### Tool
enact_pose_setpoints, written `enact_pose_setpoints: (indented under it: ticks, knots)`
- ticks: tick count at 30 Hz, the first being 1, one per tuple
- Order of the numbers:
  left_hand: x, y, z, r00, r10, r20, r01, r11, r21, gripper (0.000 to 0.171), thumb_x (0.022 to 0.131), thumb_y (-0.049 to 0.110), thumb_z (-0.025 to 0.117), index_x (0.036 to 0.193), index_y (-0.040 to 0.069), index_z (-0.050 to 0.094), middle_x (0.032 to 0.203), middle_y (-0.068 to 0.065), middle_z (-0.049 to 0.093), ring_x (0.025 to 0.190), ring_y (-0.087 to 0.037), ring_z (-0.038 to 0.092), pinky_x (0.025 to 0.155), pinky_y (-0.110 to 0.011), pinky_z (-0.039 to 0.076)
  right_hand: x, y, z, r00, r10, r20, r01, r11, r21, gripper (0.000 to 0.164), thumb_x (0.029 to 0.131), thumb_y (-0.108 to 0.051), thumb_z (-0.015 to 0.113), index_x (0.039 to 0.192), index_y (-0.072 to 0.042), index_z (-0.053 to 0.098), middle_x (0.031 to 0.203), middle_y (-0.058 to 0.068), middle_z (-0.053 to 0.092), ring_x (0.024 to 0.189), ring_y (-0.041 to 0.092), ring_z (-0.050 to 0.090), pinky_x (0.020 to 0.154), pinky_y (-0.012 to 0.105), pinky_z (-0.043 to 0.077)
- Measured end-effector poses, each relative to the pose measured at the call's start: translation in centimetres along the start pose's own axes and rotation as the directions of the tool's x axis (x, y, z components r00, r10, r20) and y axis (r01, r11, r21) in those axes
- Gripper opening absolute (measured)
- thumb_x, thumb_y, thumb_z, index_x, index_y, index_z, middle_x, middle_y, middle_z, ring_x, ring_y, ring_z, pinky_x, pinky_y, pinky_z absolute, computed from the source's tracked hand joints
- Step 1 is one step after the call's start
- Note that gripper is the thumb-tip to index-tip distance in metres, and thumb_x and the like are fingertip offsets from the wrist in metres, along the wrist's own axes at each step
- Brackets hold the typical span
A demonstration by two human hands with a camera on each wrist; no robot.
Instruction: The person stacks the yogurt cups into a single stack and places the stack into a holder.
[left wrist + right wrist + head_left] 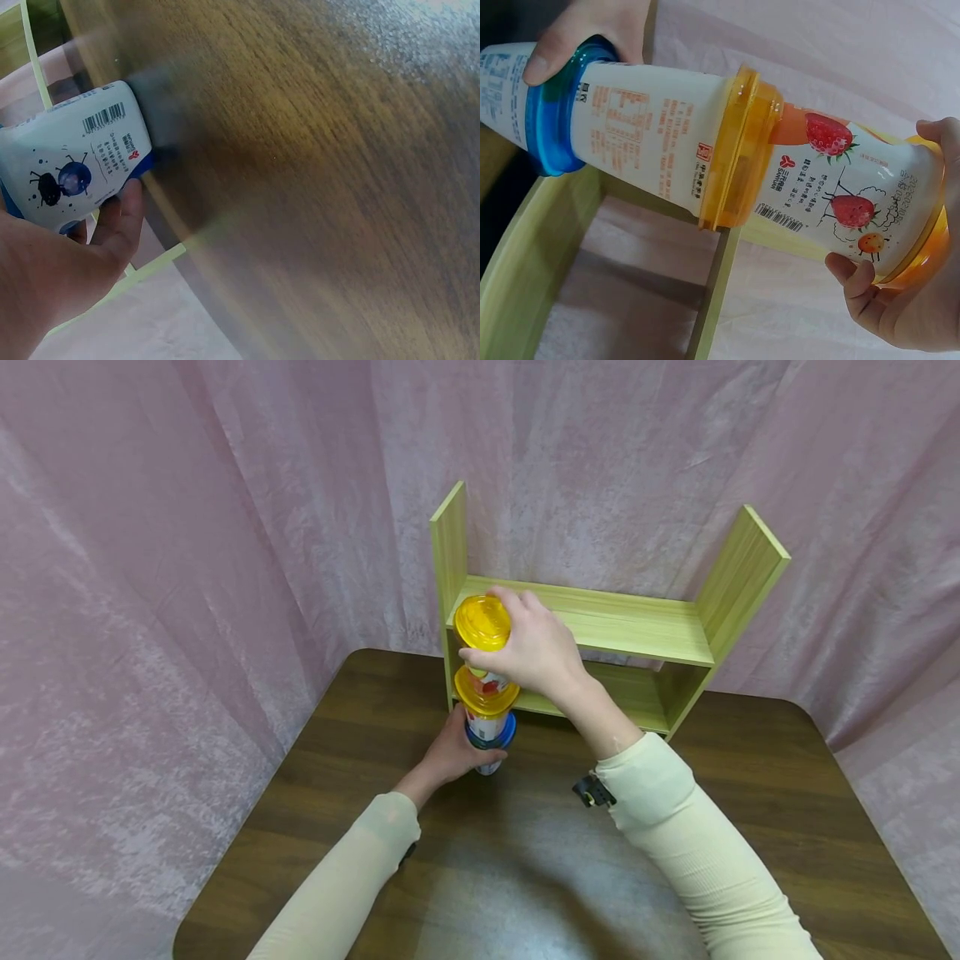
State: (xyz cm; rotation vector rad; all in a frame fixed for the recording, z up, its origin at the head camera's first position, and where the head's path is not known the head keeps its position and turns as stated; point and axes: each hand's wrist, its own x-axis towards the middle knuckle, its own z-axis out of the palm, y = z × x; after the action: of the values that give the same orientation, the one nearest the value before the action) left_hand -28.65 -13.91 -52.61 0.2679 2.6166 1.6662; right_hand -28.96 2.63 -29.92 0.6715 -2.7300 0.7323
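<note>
Three lidded paper cups are stacked upright at the shelf's left front. The lowest, a blue-lidded cup (491, 737), carries a blueberry print in the left wrist view. My left hand (448, 752) grips that cup with fingers and thumb around it near the lid. On its lid stands a yellow-lidded cup (649, 139). The top cup (855, 195), printed with strawberries and also yellow-lidded, sits base down on the middle one's lid. My right hand (542, 643) holds this top cup from the right, thumb and fingers spread around it near its lid.
A light wooden two-tier shelf (637, 627) with tall side panels stands at the back of the dark brown table (337, 752). Pink curtains (300, 485) hang behind and at both sides. The stack overlaps the shelf's left end in the head view.
</note>
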Motion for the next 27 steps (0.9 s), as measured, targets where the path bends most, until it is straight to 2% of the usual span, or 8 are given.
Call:
enact_pose_setpoints:
  ticks: [6, 14, 27]
  knots:
    - [0.12, 0.05, 0.05, 1.0, -0.014, 0.002, 0.014, 1.0, 0.021, 0.093, 0.075, 0.032, 0.092, 0.145, 0.021, 0.032, 0.137, -0.001, 0.05, 0.124, -0.023, 0.054, 0.11, -0.049, 0.041, -0.02, 0.19, 0.08, 1.0, 0.006, 0.013, -0.006, 1.0, -0.014, 0.088, 0.077, -0.064, 0.073, 0.15, -0.024, 0.045, 0.128, 0.009, 0.055, 0.097, 0.027, 0.057, 0.075, 0.044, 0.052]
    - [0.05, 0.24, -0.08, 1.0, -0.021, 0.012, 0.021, 1.0, 0.01, 0.092, 0.076, 0.029, 0.092, 0.145, 0.021, 0.031, 0.137, -0.002, 0.05, 0.124, -0.023, 0.054, 0.11, -0.05, 0.041, 0.06, 0.54, 0.14, 0.999, 0.008, 0.034, -0.008, 1.0, -0.01, 0.09, 0.079, -0.066, 0.072, 0.153, -0.024, 0.042, 0.135, 0.011, 0.051, 0.104, 0.028, 0.058, 0.078, 0.046, 0.054]
    - [-0.24, 0.45, -0.43, 1.0, -0.027, 0.01, 0.027, 1.0, 0.003, 0.092, 0.077, 0.027, 0.091, 0.146, 0.02, 0.03, 0.138, -0.002, 0.049, 0.125, -0.023, 0.053, 0.11, -0.049, 0.04, 0.03, 0.48, 0.25, 1.0, -0.013, 0.025, 0.012, 0.999, 0.048, 0.099, 0.076, -0.074, 0.072, 0.155, -0.028, 0.035, 0.14, 0.01, 0.048, 0.106, 0.029, 0.059, 0.083, 0.049, 0.054]
